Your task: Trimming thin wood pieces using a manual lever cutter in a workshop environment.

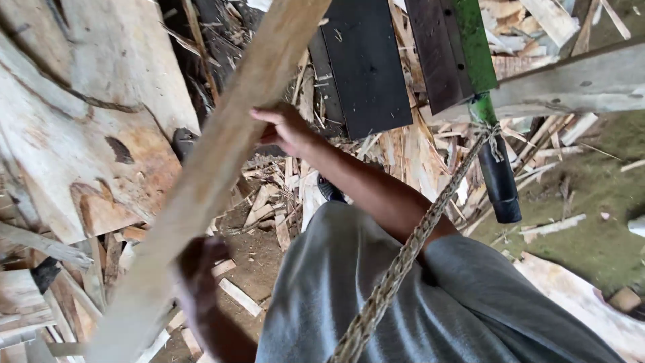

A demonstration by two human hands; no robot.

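Note:
A long pale wooden plank (pixel 222 154) runs diagonally from the bottom left up to the top centre. My right hand (pixel 285 128) reaches forward and grips the plank's right edge about halfway up. My left hand (pixel 198 272), blurred and in shadow, holds the plank's lower part from the right side and underneath. My grey-sleeved right arm (pixel 430 282) fills the bottom right.
A dark metal plate (pixel 363 60) and a green lever with a black handle (pixel 500 181) hang above a heap of wood offcuts (pixel 410 154). A braided rope (pixel 416 235) crosses my arm. Large veneer sheets (pixel 87 134) lie left; a grey beam (pixel 578 84) runs right.

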